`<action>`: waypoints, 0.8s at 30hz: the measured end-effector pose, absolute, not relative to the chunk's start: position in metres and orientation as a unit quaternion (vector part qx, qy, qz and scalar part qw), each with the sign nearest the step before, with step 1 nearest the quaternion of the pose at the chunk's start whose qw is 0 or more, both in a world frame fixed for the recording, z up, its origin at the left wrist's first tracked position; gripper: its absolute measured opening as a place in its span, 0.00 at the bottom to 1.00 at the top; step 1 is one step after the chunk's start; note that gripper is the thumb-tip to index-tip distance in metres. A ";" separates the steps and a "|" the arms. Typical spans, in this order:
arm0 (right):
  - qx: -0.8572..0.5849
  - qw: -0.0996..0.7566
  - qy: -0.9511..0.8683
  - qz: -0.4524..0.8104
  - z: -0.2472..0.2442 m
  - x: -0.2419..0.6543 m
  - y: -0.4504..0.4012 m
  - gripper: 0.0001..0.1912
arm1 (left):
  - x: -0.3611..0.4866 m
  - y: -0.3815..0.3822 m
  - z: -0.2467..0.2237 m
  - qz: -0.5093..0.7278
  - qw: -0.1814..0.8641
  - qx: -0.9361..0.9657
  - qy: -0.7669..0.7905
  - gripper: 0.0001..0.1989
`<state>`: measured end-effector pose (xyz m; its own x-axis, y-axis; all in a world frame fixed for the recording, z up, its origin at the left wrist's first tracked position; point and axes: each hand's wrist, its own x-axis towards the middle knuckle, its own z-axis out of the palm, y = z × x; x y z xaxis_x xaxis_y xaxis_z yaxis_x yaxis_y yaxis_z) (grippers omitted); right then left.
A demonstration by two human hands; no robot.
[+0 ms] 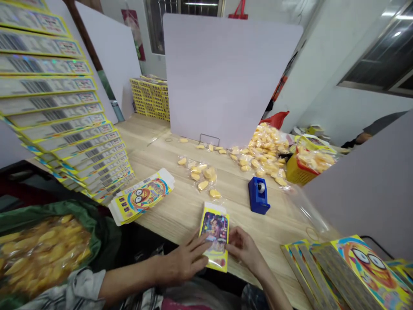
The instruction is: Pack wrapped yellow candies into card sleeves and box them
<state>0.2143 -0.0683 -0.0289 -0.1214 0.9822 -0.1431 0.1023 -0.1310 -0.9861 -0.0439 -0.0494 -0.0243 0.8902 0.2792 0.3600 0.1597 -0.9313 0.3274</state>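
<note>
Pale wooden workbench (167, 215), white divider board (226, 73) across its far side, fanned yellow printed cards (58, 116) stacked left, apparently within easy reach. Blue tape dispenser (259, 195) stands mid-bench. Yellow card packet (214, 237) sits at the near edge, steadied between both hands: left hand (183, 258) spread along one side, right hand (241, 247) curled against the other; grip firmness uncertain, fingertips partly hidden.

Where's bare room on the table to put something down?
Bare wood shows between the flat yellow cards and the held card, and at the far left by the white board. It's crowded around the bagged yellow pieces.
</note>
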 end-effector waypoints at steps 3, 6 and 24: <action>-0.551 0.353 -0.582 0.482 -0.031 0.213 -0.062 0.11 | -0.057 -0.050 -0.044 0.194 0.163 0.962 0.102 0.28; -0.580 0.358 -0.620 0.388 -0.019 0.218 -0.028 0.10 | -0.052 -0.016 -0.027 0.242 0.183 0.934 0.191 0.26; -0.688 0.353 -0.581 0.254 -0.047 0.227 0.095 0.12 | 0.002 0.169 0.006 0.117 0.271 0.721 0.627 0.10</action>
